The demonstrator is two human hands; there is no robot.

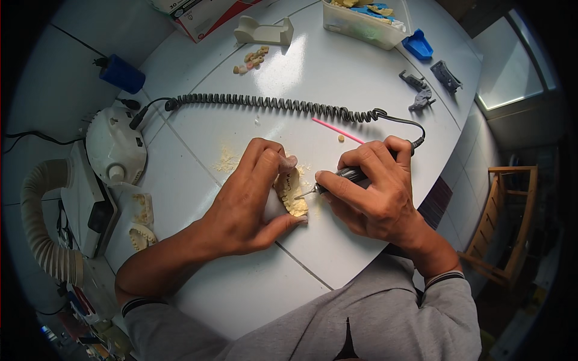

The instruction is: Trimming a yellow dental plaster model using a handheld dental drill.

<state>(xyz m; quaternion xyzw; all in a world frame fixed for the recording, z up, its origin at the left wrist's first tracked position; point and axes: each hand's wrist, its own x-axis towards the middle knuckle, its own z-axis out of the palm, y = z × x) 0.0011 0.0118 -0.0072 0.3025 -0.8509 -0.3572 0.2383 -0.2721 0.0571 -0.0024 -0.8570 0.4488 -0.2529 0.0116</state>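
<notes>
My left hand (250, 195) grips a pale yellow plaster dental cast (291, 194) between thumb and fingers, tilted just above the white tiled table. Pencilled marks show on the cast's face. My right hand (376, 189) is closed round a dark rotary handpiece (350, 175), held like a pen. Its thin metal bur (306, 193) reaches left to the cast and seems to touch it near the edge. From the handpiece's back end a black coiled cord (271, 105) runs across the table to a white control unit (115, 146) at the left.
Yellow plaster dust (227, 160) lies beyond my left hand. Two more casts (142, 236) sit left, near a ribbed suction hose (39, 216). A pink stick (336, 130) lies behind my right hand. Farther back are tooth-coloured pieces (251, 61), a clear tub (361, 31) and grey parts (447, 76).
</notes>
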